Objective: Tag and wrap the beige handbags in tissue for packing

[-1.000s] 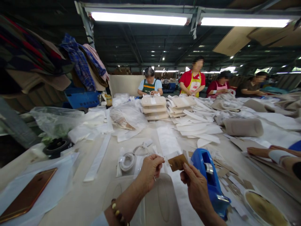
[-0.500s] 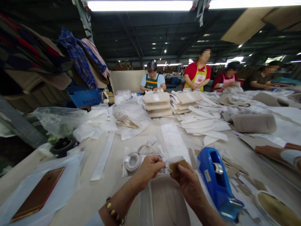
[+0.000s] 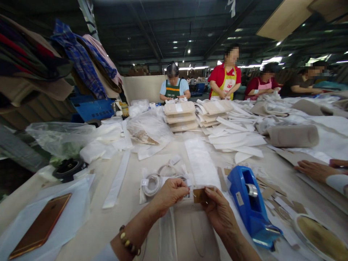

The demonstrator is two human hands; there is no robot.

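My right hand (image 3: 219, 210) pinches a small brown card tag (image 3: 199, 196) by its right edge, with a bit of white string at the tag. To its left, my left hand (image 3: 171, 194) has thumb and forefinger pressed together; whatever lies between those fingertips is too small to make out. Both hands are over a beige fabric piece (image 3: 194, 232), which carries a clear plastic strip (image 3: 168, 235) and a thin loop of cord. Just beyond my left hand lies a coiled pale strap (image 3: 151, 185) in clear plastic.
A blue tape dispenser (image 3: 246, 203) stands right of my hands, beside scattered brown tags (image 3: 269, 197) and a round tape roll (image 3: 320, 237). At left lies a phone (image 3: 40, 226). Folded beige pieces (image 3: 179, 108) are stacked ahead. A co-worker's hand (image 3: 312, 170) rests at right; several people work opposite.
The brown tag has turned from tilted to nearly level in my right hand. My left hand stays pinched close by. The whole view has shifted slightly.
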